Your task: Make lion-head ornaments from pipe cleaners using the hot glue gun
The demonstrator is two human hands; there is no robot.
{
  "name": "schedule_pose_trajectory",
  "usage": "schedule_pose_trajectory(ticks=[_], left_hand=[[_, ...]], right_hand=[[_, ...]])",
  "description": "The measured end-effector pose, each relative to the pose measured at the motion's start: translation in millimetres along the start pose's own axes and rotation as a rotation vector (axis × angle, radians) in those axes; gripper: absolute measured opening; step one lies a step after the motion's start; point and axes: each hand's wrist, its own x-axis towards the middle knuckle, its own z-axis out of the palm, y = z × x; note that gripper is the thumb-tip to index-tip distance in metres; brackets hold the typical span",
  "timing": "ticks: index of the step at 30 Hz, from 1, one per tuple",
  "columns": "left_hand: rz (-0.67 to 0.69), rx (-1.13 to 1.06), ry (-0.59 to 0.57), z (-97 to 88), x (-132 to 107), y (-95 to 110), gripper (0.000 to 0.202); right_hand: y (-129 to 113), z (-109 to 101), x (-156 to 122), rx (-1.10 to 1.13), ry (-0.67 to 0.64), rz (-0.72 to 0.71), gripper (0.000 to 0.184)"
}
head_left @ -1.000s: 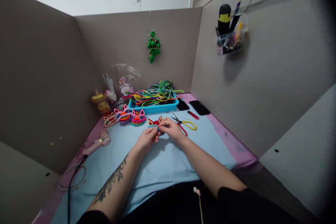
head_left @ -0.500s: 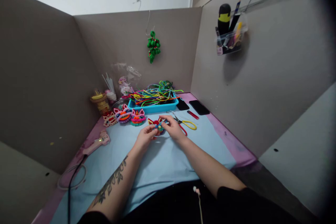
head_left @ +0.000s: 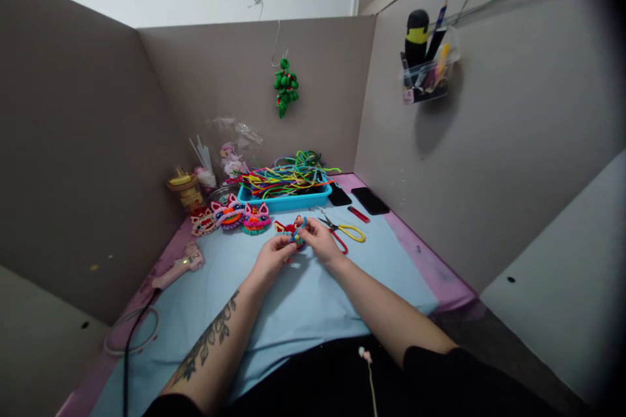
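Observation:
My left hand (head_left: 274, 255) is pinched on one end of a short blue pipe cleaner (head_left: 294, 237). The fingers of my right hand (head_left: 319, 239) are closed on its other end, where the blue strip bends upward. Right behind my fingertips is a red pipe-cleaner animal head (head_left: 285, 228) with yellow-lined ears. Its lower part is mostly covered by my hands, and I cannot tell whether they touch it. Pliers (head_left: 351, 232) with one yellow and one red handle lie just right of my right hand.
A blue tray (head_left: 288, 202) full of colourful pipe cleaners stands at the back. Several finished animal heads (head_left: 255, 219) sit left of it. A pink glue gun (head_left: 180, 267) lies on the left. Phones (head_left: 370, 201) and a red cutter (head_left: 358, 214) are at back right.
The blue pipe cleaner was stretched nearly flat between my fingers; now its right end curves upward at my right fingertips. My right hand has dropped slightly.

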Motion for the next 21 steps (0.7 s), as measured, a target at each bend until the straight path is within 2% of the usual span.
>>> schedule_pose_trajectory(ticks=[7,12,17,21], left_hand=[[-0.004,-0.047,0.001,-1.5,0.6,-0.8,0.036],[0.014,-0.016,-0.027,-1.6,1.6,-4.3,0.039],[0.038,0.026,-0.102,-0.8,1.7,-6.4,0.035],[0.053,0.037,-0.117,-0.6,0.6,-5.4,0.032]], right_hand=[[2.6,-7.5,2.9,0.001,0.078,0.037,0.034],[2.8,-5.3,2.6,0.071,-0.04,0.13,0.034],[0.3,-0.8,0.1,0.132,-0.03,0.152,0.034],[-2.5,0.7,-0.9,0.182,-0.024,0.138,0.031]])
